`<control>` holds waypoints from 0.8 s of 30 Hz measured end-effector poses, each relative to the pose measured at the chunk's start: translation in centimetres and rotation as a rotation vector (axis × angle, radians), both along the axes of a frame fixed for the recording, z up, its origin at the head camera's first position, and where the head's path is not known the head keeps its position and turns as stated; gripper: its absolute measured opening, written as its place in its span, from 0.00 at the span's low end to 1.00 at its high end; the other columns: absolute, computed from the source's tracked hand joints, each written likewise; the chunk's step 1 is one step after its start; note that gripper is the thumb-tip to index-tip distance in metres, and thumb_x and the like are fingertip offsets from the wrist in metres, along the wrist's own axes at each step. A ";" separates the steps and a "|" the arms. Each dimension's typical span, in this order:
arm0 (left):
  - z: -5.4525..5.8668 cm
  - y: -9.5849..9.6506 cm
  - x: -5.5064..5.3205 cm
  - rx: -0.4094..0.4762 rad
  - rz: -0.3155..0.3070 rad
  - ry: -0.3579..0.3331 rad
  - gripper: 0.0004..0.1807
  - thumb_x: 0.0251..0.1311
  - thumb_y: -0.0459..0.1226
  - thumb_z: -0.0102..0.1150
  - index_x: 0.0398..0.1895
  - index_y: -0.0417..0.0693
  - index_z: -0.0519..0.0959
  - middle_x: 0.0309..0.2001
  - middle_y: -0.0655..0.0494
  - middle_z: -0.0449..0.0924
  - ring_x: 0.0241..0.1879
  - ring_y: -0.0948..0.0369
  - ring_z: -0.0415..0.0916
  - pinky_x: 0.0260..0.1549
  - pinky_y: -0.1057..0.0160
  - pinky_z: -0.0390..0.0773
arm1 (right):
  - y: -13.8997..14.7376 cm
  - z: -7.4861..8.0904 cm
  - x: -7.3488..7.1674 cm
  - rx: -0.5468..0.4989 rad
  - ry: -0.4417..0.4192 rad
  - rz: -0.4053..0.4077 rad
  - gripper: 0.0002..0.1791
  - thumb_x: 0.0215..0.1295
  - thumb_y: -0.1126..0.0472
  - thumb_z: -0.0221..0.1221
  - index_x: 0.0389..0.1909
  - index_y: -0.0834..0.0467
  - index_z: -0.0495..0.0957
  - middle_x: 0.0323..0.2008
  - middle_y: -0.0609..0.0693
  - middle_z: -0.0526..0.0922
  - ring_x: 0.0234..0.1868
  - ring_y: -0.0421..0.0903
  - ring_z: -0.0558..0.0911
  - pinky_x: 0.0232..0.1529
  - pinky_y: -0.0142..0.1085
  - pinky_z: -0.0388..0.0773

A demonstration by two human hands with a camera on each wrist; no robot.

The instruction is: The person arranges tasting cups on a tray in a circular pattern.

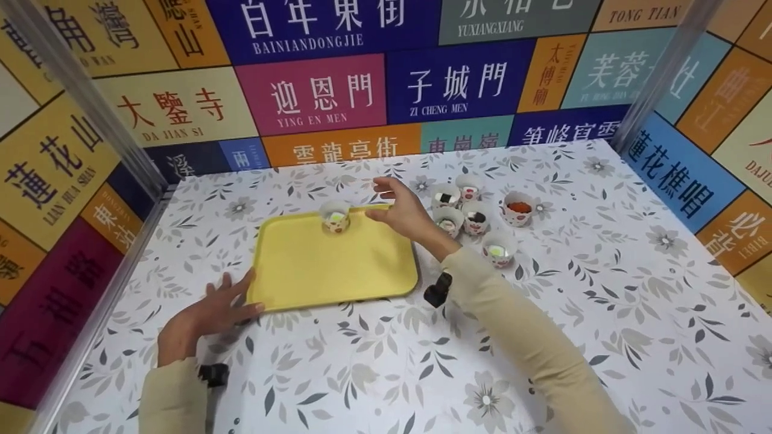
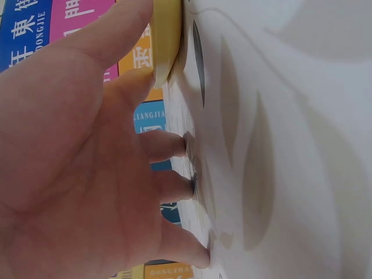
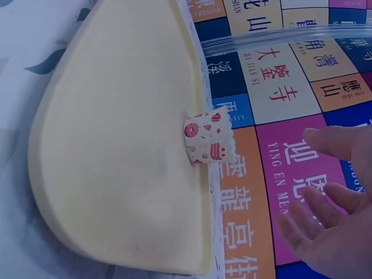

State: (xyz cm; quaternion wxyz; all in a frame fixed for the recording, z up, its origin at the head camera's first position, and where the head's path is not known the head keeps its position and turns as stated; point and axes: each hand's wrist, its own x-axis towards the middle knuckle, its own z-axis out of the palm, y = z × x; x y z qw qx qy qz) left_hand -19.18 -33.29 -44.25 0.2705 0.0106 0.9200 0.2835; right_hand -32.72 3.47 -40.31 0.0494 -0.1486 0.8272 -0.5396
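My left hand (image 1: 220, 304) sits at the tray (image 1: 335, 271)'s 8 o'clock, fingers spread, thumb and forefinger touching its edge; I judge that this keeps it from sliding. The other fingertips rest on the cloth (image 1: 392, 349), probably for support. My right hand (image 1: 407, 211) hangs at the tray's 1 o'clock, fingers spread and holding nothing, likely to stay clear of the cup (image 3: 203, 138) standing upright at 12. Off the tray, towards 2 and 3, four cups (image 1: 475, 226) cluster and two more (image 1: 517, 221) stand apart, presumably grouped there within my right hand's reach.
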 end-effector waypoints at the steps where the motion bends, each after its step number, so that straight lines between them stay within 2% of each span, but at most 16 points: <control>1: 0.0 0.0 0.0 0.005 -0.003 0.001 0.52 0.64 0.65 0.52 0.81 0.65 0.33 0.78 0.36 0.14 0.73 0.31 0.09 0.64 0.21 0.25 | 0.3 0.1 0.2 0.004 0.006 -0.003 0.37 0.64 0.61 0.67 0.72 0.55 0.64 0.68 0.54 0.72 0.71 0.54 0.70 0.69 0.46 0.71; 6: 0.2 0.2 0.1 0.022 -0.001 -0.002 0.53 0.65 0.63 0.54 0.81 0.60 0.33 0.77 0.34 0.14 0.73 0.31 0.08 0.64 0.21 0.26 | 2.3 0.6 1.5 0.052 0.034 -0.036 0.36 0.64 0.58 0.67 0.72 0.54 0.65 0.70 0.53 0.68 0.72 0.52 0.68 0.71 0.47 0.69; 10: 0.1 0.5 -0.1 0.026 0.005 -0.009 0.53 0.65 0.63 0.54 0.81 0.62 0.34 0.78 0.36 0.14 0.73 0.32 0.08 0.65 0.22 0.24 | 4.3 0.9 2.5 0.069 0.040 -0.073 0.37 0.64 0.58 0.67 0.73 0.54 0.64 0.71 0.53 0.66 0.72 0.52 0.68 0.71 0.47 0.69; 15: -0.1 0.7 -0.3 0.031 0.002 -0.006 0.53 0.64 0.64 0.54 0.81 0.65 0.34 0.78 0.37 0.15 0.73 0.33 0.08 0.65 0.23 0.22 | 6.6 1.0 3.6 0.081 0.047 -0.136 0.37 0.64 0.59 0.68 0.72 0.53 0.64 0.71 0.52 0.67 0.72 0.52 0.67 0.72 0.46 0.69; 24: 0.0 0.0 0.0 0.034 -0.010 0.014 0.53 0.65 0.64 0.53 0.81 0.63 0.35 0.77 0.35 0.14 0.72 0.31 0.08 0.63 0.22 0.21 | 10.5 0.8 4.9 0.136 0.103 -0.176 0.37 0.63 0.56 0.68 0.72 0.53 0.66 0.70 0.53 0.68 0.71 0.53 0.68 0.71 0.49 0.68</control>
